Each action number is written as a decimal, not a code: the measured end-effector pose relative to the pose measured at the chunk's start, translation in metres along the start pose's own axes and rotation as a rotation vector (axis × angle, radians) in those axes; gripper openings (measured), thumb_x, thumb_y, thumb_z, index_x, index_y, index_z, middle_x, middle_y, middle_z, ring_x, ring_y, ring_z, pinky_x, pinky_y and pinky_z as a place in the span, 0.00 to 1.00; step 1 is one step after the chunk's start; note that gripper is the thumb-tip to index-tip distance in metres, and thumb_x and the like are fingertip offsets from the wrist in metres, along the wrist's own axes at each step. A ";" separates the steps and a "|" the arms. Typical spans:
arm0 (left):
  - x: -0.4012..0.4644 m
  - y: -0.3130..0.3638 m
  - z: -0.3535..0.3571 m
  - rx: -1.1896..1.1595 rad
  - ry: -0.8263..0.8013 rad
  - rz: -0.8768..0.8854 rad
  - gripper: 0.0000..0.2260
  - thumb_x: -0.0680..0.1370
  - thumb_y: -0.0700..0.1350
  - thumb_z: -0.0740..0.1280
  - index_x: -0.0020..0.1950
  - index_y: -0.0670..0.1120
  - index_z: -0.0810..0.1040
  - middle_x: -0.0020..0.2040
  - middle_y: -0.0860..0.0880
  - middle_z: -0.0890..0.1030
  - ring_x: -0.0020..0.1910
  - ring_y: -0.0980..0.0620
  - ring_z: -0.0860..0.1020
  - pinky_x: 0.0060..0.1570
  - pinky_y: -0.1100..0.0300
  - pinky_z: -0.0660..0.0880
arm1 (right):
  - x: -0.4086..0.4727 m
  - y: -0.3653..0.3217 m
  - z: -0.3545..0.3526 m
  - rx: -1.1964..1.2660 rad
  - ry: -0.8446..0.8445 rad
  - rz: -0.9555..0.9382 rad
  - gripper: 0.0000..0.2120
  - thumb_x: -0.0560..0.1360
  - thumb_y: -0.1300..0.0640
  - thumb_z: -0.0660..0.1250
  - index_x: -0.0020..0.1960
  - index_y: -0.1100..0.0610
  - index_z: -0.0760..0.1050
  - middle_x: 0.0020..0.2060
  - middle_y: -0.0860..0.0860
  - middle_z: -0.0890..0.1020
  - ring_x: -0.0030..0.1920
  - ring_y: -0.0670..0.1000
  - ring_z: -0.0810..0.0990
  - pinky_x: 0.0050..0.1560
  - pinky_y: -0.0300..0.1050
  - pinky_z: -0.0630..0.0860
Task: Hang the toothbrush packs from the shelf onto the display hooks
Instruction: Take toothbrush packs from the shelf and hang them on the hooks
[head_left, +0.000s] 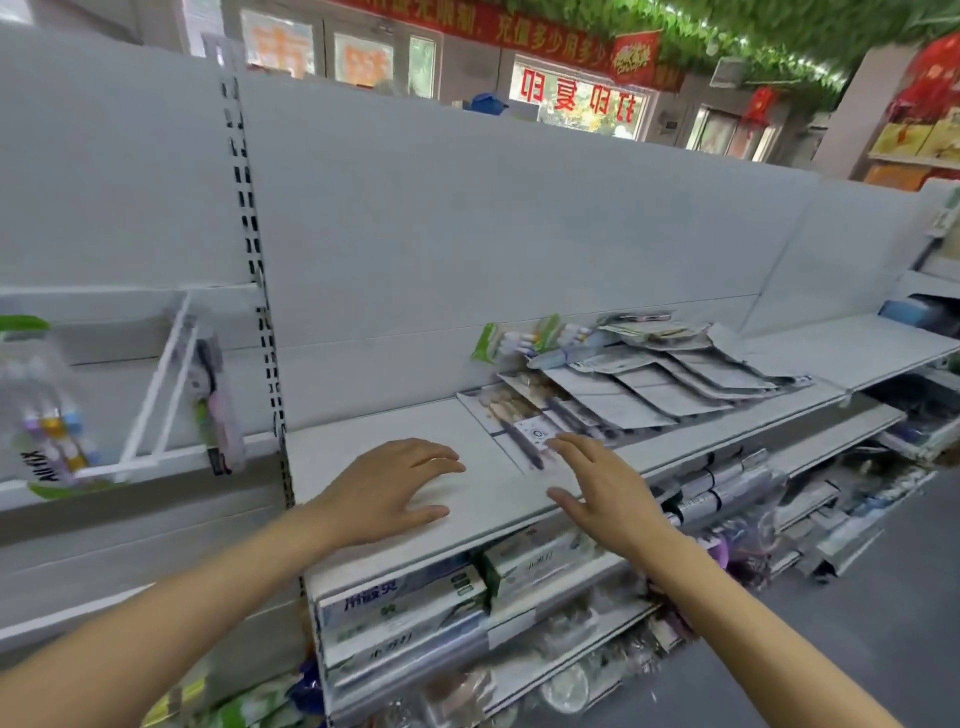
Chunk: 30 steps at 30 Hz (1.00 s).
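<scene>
Both hands, left hand (387, 486) and right hand (605, 491), open, empty, above shelf (467, 499); toothbrush packs (524, 431) flat, lengthwise toward back panel.

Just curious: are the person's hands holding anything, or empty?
Empty. The left hand and right hand hover open, fingers spread, above the shelf.

I see two bare forearms coming in from the bottom edge, no sleeves, watch, bracelet or gloves on either. My left hand (384, 488) and right hand (602, 488) carry no rings that I can see; the fingernails look short and unpainted.
</scene>
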<state>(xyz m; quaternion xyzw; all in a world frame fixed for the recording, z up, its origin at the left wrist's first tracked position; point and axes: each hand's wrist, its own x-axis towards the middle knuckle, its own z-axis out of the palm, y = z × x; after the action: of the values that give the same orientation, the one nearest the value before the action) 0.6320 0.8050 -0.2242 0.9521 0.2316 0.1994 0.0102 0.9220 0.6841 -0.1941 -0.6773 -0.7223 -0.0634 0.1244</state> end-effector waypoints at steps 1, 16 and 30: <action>0.015 0.000 0.007 0.022 -0.015 -0.006 0.24 0.80 0.64 0.59 0.73 0.56 0.69 0.73 0.57 0.70 0.70 0.57 0.69 0.68 0.61 0.65 | 0.009 0.016 0.002 0.004 -0.016 0.006 0.28 0.80 0.46 0.64 0.76 0.51 0.63 0.74 0.47 0.67 0.71 0.52 0.69 0.64 0.48 0.73; 0.155 -0.032 0.073 -0.074 -0.085 -0.735 0.30 0.79 0.65 0.57 0.75 0.47 0.66 0.74 0.47 0.70 0.72 0.47 0.68 0.67 0.54 0.67 | 0.075 0.099 0.052 -0.048 0.063 -0.136 0.30 0.61 0.65 0.80 0.62 0.59 0.78 0.66 0.60 0.77 0.59 0.60 0.82 0.31 0.51 0.82; 0.193 -0.005 0.070 -1.345 0.670 -1.110 0.23 0.72 0.26 0.69 0.65 0.40 0.72 0.59 0.42 0.78 0.53 0.43 0.80 0.49 0.49 0.82 | 0.080 0.100 0.049 0.127 0.265 -0.233 0.23 0.52 0.70 0.83 0.46 0.60 0.85 0.54 0.57 0.86 0.51 0.57 0.86 0.32 0.47 0.83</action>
<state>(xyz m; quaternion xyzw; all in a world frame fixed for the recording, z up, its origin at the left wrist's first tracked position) 0.8131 0.9006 -0.2167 0.3923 0.4800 0.5223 0.5856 1.0130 0.7817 -0.2280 -0.5656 -0.7756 -0.1202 0.2530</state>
